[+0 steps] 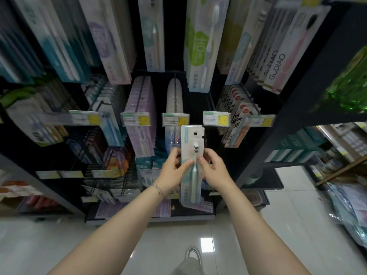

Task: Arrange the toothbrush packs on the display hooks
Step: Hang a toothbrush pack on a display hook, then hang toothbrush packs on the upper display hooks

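Toothbrush packs on the hooks point(141, 100): rows hang from 9 o'clock round to 2 o'clock, edge-on and tightly stacked; the upper tier droops towards the camera at 12 o'clock.
Display rack point(297, 100): black frame and uprights, filling the upper two thirds of the view.
Floor point(258, 225): pale glossy tiles from 4 to 8 o'clock, with a shoe point(193, 255) at 6 o'clock.
Green goods point(349, 82): shiny green wrapping on the side shelf at 3 o'clock; contents cannot be told.
Forearms: both reach up from 5 and 7 o'clock and meet near the centre.
Held toothbrush pack point(191, 181): upright at the centre, front to the camera, just below the price tags and clear of any hook.
Left hand point(172, 167): pinches the pack's left edge, thumb flat on the front, fingers curled behind.
Right hand point(213, 169): pinches the right edge the same way, thumb tip on the brush handle.
Price tags point(175, 119): a row of white-and-yellow labels at the hook tips, at 12 o'clock from the held pack and overlapping its top edge.
Hook wire point(175, 90): dark rod running back above the middle tag, already full of packs.
Bracelet point(158, 189): thin chain on the left wrist.
Hang hole point(195, 133): small dark cut-out in the pack's top corner, unthreaded.
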